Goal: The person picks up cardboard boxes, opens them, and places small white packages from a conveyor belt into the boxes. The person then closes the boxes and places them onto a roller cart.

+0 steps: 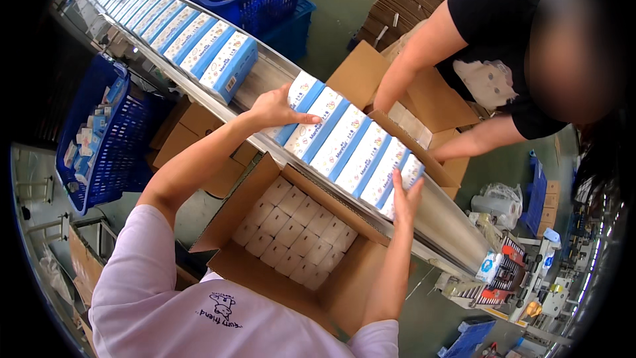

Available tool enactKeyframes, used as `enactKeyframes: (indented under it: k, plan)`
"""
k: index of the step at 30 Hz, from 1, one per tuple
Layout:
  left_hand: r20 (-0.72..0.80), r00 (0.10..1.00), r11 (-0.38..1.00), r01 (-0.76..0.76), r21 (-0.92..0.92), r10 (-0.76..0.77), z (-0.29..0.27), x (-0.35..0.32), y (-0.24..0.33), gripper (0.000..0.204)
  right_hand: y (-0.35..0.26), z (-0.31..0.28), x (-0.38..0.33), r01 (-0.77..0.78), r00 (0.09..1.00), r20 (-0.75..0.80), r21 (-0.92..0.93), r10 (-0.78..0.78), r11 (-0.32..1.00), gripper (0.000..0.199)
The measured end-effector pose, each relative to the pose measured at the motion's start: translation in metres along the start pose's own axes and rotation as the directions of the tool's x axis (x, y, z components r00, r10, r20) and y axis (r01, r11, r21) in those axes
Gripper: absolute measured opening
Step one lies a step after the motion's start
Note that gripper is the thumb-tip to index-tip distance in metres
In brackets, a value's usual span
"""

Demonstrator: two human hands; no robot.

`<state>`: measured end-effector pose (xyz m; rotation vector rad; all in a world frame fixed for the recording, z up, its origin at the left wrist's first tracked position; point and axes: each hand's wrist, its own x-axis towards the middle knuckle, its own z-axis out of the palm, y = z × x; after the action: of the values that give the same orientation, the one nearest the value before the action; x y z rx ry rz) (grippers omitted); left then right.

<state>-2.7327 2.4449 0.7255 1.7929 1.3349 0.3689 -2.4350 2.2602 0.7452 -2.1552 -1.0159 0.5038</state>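
Observation:
A row of several blue-and-white tissue packs (339, 148) stands pressed together on the conveyor belt (445, 217), between my two hands. My left hand (277, 107) clasps the row's upper-left end, thumb lying over the top of the packs. At the lower-right end my right hand (406, 200) presses against the last pack, fingers along its side. On my side of the belt, just below the row, an open cardboard carton (348, 278) holds several packs (291, 233) laid side by side with their pale ends up.
More tissue packs (222, 59) line the belt at the upper left. Across it, a person in a black top (493, 33) reaches into another open carton (457, 103). Blue baskets stand at left (126, 139) and at the back (278, 0). Flattened cardboard (407, 0) is stacked behind.

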Motion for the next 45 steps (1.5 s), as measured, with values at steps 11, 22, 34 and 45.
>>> enactKeyframes:
  k: [11, 22, 34, 45]
  plan:
    - [0.111, 0.991, 0.997, -0.067, -0.048, 0.072, 0.025, -0.197, 0.023, 0.100, 0.020, -0.081, -0.213, 0.094, 0.991, -0.094, -0.051, -0.098, 0.994, 0.093]
    - [0.668, 0.738, 0.846, -0.295, 0.444, -0.093, 0.146, -0.188, -0.073, 0.058, 0.090, 0.018, -0.183, 0.084, 0.496, 0.727, -0.584, 0.475, 0.807, 0.060]
    - [-0.130, 0.864, 0.832, -0.413, 0.371, 0.487, 0.055, -0.215, -0.044, 0.049, 0.057, 0.009, -0.190, 0.445, 0.666, 0.689, -0.059, -0.286, 0.894, 0.057]
    - [-0.225, 0.971, 0.972, 0.021, -0.233, -0.075, -0.099, -0.180, -0.122, 0.022, -0.109, 0.081, -0.147, 0.737, 0.509, 0.422, 0.237, -0.750, 0.634, 0.021]
